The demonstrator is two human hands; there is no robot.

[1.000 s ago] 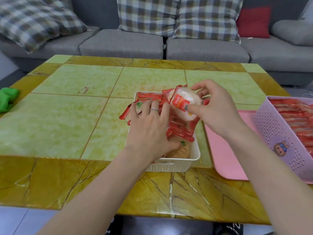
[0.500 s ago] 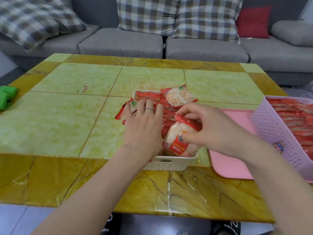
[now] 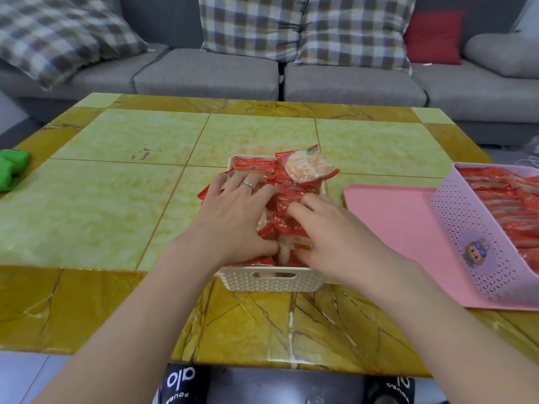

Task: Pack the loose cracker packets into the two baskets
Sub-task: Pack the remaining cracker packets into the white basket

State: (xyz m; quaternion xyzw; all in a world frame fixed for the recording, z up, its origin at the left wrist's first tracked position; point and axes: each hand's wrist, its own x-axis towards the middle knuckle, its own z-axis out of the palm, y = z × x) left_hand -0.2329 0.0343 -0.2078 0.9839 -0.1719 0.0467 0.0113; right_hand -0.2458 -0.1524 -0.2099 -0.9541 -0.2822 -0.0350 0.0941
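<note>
A white woven basket [image 3: 271, 279] stands in the middle of the table, crammed with red cracker packets [image 3: 284, 196]. One packet [image 3: 306, 169] lies flat on top at the far end. My left hand [image 3: 233, 211] rests spread and flat on the left packets, pressing them aside. My right hand [image 3: 329, 234] grips a cracker packet [image 3: 283, 249] that stands on edge between both thumbs, low in the near end of the basket. At the right, a purple perforated basket [image 3: 466, 228] holds rows of red packets [image 3: 501, 205].
The purple basket sits on a pink tray [image 3: 393, 223] at the table's right edge. A green object [image 3: 11, 170] lies at the far left edge. A grey sofa with checked cushions [image 3: 250, 24] runs behind the table. My slippers [image 3: 180, 383] show below the near edge.
My right hand carried a packet from the far end of the white basket to the near end and pushed it down between the others. The left hand stayed pressed on the packets.
</note>
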